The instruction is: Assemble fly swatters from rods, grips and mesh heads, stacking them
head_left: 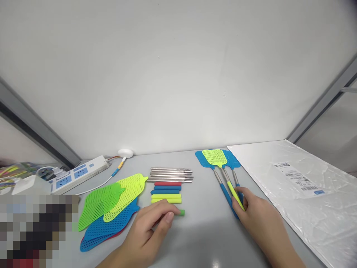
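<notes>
My left hand [152, 227] is closed over a green handle sleeve [182, 212]; only one end shows past the fingertips. Just beyond it lie yellow sleeves [166, 196], blue sleeves [167, 190] and a red sleeve [167, 184] in a stack of rows. On the right, my right hand [248, 208] grips the yellow handle of a fly swatter [214, 157] between thumb and fingers. This swatter rests over two blue fly swatters [201, 158], whose handles lie on either side of the yellow one.
Several metal rods [170, 175] lie behind the sleeves. Loose green [97, 203], yellow [129, 193] and blue swatter heads [111, 225] overlap at left, with a red edge beneath. A power strip [80, 174] with cables stands behind them. A white plastic package [301, 186] covers the right side.
</notes>
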